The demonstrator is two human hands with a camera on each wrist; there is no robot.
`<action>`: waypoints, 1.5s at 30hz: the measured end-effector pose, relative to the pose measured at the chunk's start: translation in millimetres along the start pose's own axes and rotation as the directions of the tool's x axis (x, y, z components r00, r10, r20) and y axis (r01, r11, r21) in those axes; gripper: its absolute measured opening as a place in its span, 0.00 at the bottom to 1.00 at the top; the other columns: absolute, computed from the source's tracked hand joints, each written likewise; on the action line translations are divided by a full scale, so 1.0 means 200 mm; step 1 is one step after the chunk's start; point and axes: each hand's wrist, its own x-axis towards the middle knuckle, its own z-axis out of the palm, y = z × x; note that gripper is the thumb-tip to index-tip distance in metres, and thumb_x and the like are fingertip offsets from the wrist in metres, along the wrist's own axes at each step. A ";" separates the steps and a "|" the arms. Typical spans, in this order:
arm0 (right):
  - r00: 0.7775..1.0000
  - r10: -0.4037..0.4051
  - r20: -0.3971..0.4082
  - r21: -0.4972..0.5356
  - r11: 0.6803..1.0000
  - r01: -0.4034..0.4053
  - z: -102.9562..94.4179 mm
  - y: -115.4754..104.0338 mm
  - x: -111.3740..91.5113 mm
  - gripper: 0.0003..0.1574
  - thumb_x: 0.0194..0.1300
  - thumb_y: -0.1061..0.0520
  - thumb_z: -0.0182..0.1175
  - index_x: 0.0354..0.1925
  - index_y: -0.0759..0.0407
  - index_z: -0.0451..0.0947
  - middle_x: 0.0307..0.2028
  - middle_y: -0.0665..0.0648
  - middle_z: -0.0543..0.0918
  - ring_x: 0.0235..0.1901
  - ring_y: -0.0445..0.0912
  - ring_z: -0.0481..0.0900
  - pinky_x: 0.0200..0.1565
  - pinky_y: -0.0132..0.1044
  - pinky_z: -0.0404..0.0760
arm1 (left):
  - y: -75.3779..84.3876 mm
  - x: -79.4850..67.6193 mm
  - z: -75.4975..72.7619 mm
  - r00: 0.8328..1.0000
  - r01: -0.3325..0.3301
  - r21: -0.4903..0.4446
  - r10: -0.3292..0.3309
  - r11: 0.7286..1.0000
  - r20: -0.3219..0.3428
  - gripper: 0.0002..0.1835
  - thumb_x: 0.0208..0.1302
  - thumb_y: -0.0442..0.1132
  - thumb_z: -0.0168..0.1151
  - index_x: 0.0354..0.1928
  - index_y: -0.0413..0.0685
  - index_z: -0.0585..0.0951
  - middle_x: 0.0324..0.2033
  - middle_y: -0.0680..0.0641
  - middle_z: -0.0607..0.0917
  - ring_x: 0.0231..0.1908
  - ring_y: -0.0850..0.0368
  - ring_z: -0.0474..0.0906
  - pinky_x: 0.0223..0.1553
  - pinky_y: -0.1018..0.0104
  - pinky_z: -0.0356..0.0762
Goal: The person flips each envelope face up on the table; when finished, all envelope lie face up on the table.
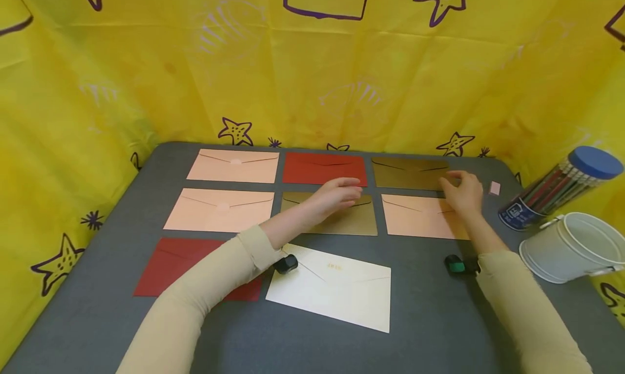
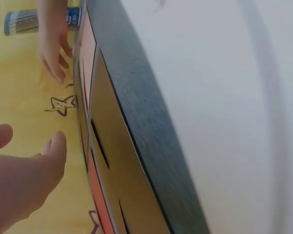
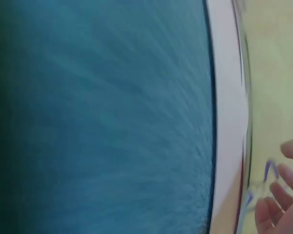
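Note:
My left hand [image 1: 334, 200] hovers over the gold-brown envelope [image 1: 354, 224] in the middle row, fingers loosely bent and holding nothing. At the right edge of the back gold-brown envelope [image 1: 407, 173] is my right hand [image 1: 464, 194]. Its wrist passes over a pale pink envelope [image 1: 415, 219]; the right wrist view shows loosely bent fingers [image 3: 283, 200] with nothing between them. A white envelope [image 1: 342, 287] lies askew at the front. Beside it, a dark red envelope [image 1: 168, 268] is partly hidden under my left sleeve.
Two more pale pink envelopes lie at the left, one at the back [image 1: 239, 170] and one before it [image 1: 215, 211]. A red envelope [image 1: 312, 170] sits back centre. On the right stand a pencil tub [image 1: 552, 192], a white bucket [image 1: 547, 252] and a small pink piece [image 1: 495, 188].

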 end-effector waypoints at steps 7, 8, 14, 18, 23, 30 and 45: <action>0.970 -0.173 0.171 0.130 0.980 0.152 0.02 -0.14 -0.30 0.31 0.72 0.42 0.52 0.60 0.62 0.74 0.60 0.68 0.72 0.56 0.63 0.68 0.53 0.58 0.69 | -0.03 -0.32 -0.15 0.989 -0.085 0.372 0.032 0.924 0.147 0.25 0.72 0.35 0.53 0.67 0.35 0.67 0.62 0.36 0.73 0.60 0.48 0.73 0.59 0.60 0.72; 0.954 -0.220 0.205 0.149 0.970 0.192 0.03 -0.16 -0.35 0.30 0.72 0.42 0.54 0.60 0.62 0.73 0.59 0.67 0.72 0.56 0.62 0.69 0.53 0.58 0.71 | -0.04 -0.37 -0.17 0.981 -0.125 0.444 0.043 0.887 0.189 0.25 0.72 0.36 0.53 0.67 0.35 0.67 0.62 0.36 0.74 0.60 0.48 0.72 0.60 0.60 0.71; 0.753 -0.533 0.386 0.202 0.845 0.495 0.08 -0.25 -0.69 0.34 0.62 0.44 0.67 0.62 0.57 0.73 0.57 0.56 0.77 0.55 0.53 0.75 0.48 0.50 0.80 | -0.09 -0.65 -0.24 0.942 -0.295 0.790 0.027 0.538 0.334 0.27 0.70 0.41 0.57 0.67 0.38 0.69 0.65 0.42 0.72 0.65 0.47 0.67 0.64 0.53 0.65; 0.613 -0.618 0.492 0.147 0.753 0.642 0.08 -0.27 -0.88 0.49 0.53 0.29 0.67 0.65 0.51 0.70 0.61 0.48 0.73 0.60 0.47 0.70 0.53 0.50 0.77 | -0.13 -0.79 -0.27 0.942 -0.301 0.873 -0.022 0.384 0.335 0.31 0.68 0.42 0.59 0.70 0.37 0.66 0.69 0.41 0.67 0.69 0.45 0.61 0.67 0.50 0.60; 0.513 -0.662 0.546 0.082 0.652 0.754 0.08 -0.27 -0.98 0.64 0.45 0.20 0.65 0.71 0.52 0.64 0.66 0.49 0.67 0.64 0.46 0.66 0.56 0.51 0.75 | -0.18 -0.89 -0.29 0.948 -0.285 0.903 -0.046 0.322 0.316 0.36 0.67 0.46 0.62 0.72 0.41 0.63 0.73 0.45 0.59 0.73 0.49 0.52 0.68 0.50 0.59; 0.478 -0.655 0.586 0.115 0.651 0.751 0.09 -0.28 -0.96 0.63 0.48 0.23 0.66 0.72 0.54 0.62 0.69 0.50 0.65 0.66 0.48 0.65 0.59 0.51 0.72 | -0.22 -0.93 -0.30 0.955 -0.280 0.916 -0.009 0.288 0.295 0.38 0.66 0.49 0.64 0.73 0.43 0.62 0.73 0.45 0.59 0.73 0.49 0.52 0.66 0.48 0.61; 0.397 -0.610 0.686 0.128 0.638 0.759 0.11 -0.31 -0.90 0.70 0.46 0.21 0.64 0.75 0.55 0.54 0.74 0.53 0.56 0.72 0.51 0.56 0.64 0.53 0.66 | -0.24 -0.96 -0.28 0.962 -0.274 0.942 0.054 0.195 0.269 0.39 0.65 0.50 0.64 0.71 0.38 0.63 0.71 0.40 0.62 0.71 0.45 0.57 0.65 0.48 0.63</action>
